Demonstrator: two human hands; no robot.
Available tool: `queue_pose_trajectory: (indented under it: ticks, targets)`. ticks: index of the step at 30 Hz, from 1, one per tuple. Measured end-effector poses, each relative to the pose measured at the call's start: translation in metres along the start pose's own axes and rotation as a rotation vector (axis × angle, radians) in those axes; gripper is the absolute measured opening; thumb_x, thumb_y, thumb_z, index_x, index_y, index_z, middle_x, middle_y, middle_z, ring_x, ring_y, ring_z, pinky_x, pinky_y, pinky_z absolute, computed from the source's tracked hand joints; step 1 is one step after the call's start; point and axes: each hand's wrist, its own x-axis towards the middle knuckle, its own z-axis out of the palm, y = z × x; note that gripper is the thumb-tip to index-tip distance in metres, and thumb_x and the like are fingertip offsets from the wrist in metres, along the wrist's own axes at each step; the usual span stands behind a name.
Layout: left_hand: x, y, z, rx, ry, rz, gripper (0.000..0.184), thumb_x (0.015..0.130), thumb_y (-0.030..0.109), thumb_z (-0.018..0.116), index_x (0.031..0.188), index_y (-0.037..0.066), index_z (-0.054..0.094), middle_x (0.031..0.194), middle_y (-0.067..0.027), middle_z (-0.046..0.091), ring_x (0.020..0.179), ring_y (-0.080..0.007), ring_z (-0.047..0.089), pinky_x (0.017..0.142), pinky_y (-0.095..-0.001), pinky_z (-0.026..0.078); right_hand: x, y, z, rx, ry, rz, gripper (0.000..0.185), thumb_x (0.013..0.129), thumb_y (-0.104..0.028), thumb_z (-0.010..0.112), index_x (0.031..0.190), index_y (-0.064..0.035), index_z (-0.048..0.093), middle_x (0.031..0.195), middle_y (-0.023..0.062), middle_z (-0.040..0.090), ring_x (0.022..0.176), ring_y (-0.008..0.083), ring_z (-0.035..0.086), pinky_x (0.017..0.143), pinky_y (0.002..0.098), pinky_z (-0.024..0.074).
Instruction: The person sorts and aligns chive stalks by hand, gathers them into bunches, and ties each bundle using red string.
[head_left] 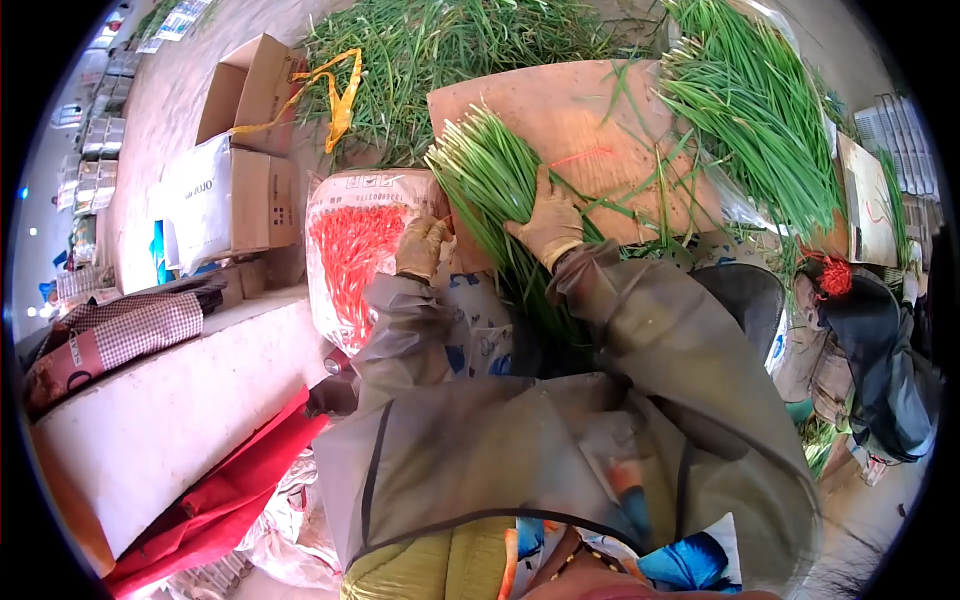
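My right hand (pixel 550 222), in a tan glove, is closed round a thick bundle of garlic chives (pixel 482 165). The pale stem ends point up and left over a brown board (pixel 520 95), while the green leaves trail down toward my lap. My left hand (pixel 424 246), also gloved, has its fingers curled at the right edge of a pile of red ties (pixel 355 255). Whatever those fingers pinch is too small to make out. The ties lie on a printed sack (pixel 425 184) beside the board.
A large heap of chives (pixel 755 120) lies at the right, and loose greens (pixel 450 50) spread behind the board. Cardboard boxes (pixel 262 200) with a yellow strap (pixel 343 100) stand at the left. Another person's dark-clothed legs (pixel 880 350) are at the far right, near a red tie bunch (pixel 832 275).
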Motion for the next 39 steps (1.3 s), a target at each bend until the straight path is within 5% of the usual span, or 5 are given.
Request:
queue_pose_trajectory:
  ticks: [11,16,29,32,39]
  targets:
    - [-0.054,-0.101,-0.013,0.05,0.064,-0.147,0.028,0.08,0.022,0.06,0.105,0.007,0.06,0.102,-0.0149,0.06,0.093,-0.0281,0.056,0.084,-0.0338,0.041,-0.004,-0.006,-0.005,-0.121,-0.003,0.01,0.109,0.06,-0.05,0.073,0.137,-0.0028,0.013,0.12,0.0193,0.045,0.109,0.0309,0.047,0.09,0.0405,0.0395]
    - [-0.056,0.051,-0.015,0.251,0.607,0.253,0.03,0.08,0.006,0.055,0.11,0.007,0.054,0.104,-0.015,0.057,0.099,-0.0302,0.053,0.088,-0.0375,0.04,-0.008,0.002,-0.003,-0.052,0.042,-0.064,0.111,0.058,-0.048,0.074,0.136,0.001,0.012,0.122,0.0232,0.042,0.114,0.0329,0.044,0.094,0.0404,0.0369]
    - [0.022,0.114,0.1,0.61,0.083,0.605,0.04,0.08,0.027,0.056,0.12,0.019,0.052,0.128,-0.0071,0.046,0.123,-0.0275,0.035,0.103,-0.0434,0.025,-0.022,0.085,-0.086,0.024,-0.126,-0.37,0.048,0.074,-0.032,0.06,0.111,-0.0025,0.052,0.109,0.0217,0.055,0.097,0.0337,0.054,0.09,0.0403,0.0396]
    - [0.025,0.108,0.108,0.631,0.092,0.587,0.041,0.08,0.028,0.057,0.12,0.022,0.052,0.131,-0.0065,0.042,0.125,-0.0273,0.034,0.104,-0.0439,0.023,0.015,0.135,-0.15,-0.113,0.357,-0.286,0.029,0.076,-0.029,0.059,0.096,-0.0085,0.061,0.086,0.0155,0.059,0.085,0.0311,0.056,0.079,0.0378,0.0441]
    - [0.025,0.117,0.108,0.638,0.069,0.537,0.041,0.079,0.026,0.057,0.119,0.022,0.053,0.131,-0.0055,0.043,0.125,-0.0281,0.034,0.104,-0.045,0.022,0.17,0.18,-0.196,-0.914,0.437,-0.191,0.073,0.074,-0.028,0.063,0.133,-0.0057,0.028,0.132,0.0144,0.037,0.123,0.0281,0.034,0.1,0.0414,0.0281]
